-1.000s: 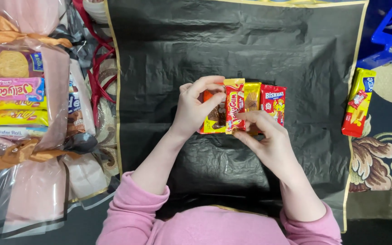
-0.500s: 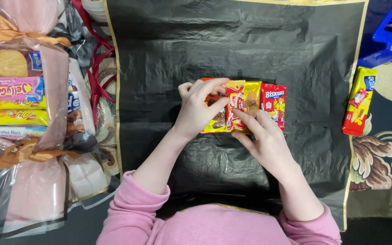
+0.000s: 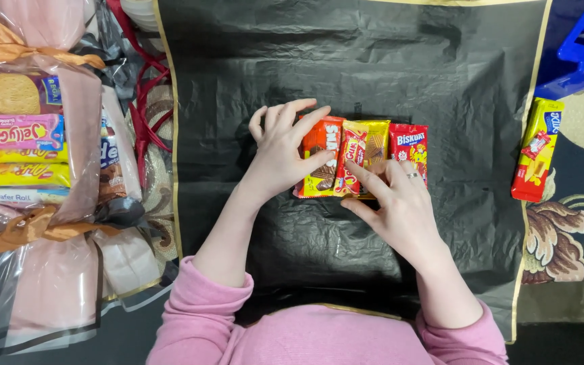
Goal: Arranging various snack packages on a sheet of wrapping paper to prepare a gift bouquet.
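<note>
L hand point(image 3: 285, 152) lies flat w/ spread fingers on the orange snack pack point(image 3: 319, 162), grip released, pressing not grasping. R hand point(image 3: 397, 199) also released, index tip on the small red packet point(image 3: 351, 159) atop the yellow pack point(image 3: 372, 152). Red biscuit pack point(image 3: 408, 147) touches the row's right end. Packs sit side by side mid black sheet point(image 3: 238, 81), long axes pointing away from the person; both hands about equally near.

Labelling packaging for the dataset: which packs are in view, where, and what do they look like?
Orange snack pack: centre of black sheet, under left hand, flat rectangle.
Yellow snack pack: beside it, small red pack on top, right hand touching.
Red snack pack: right end of the row.
Yellow-red pack: right, off the sheet, long.
Wrapped hamper: left, clear wrap, orange ribbons, pink and yellow packs inside.
</note>
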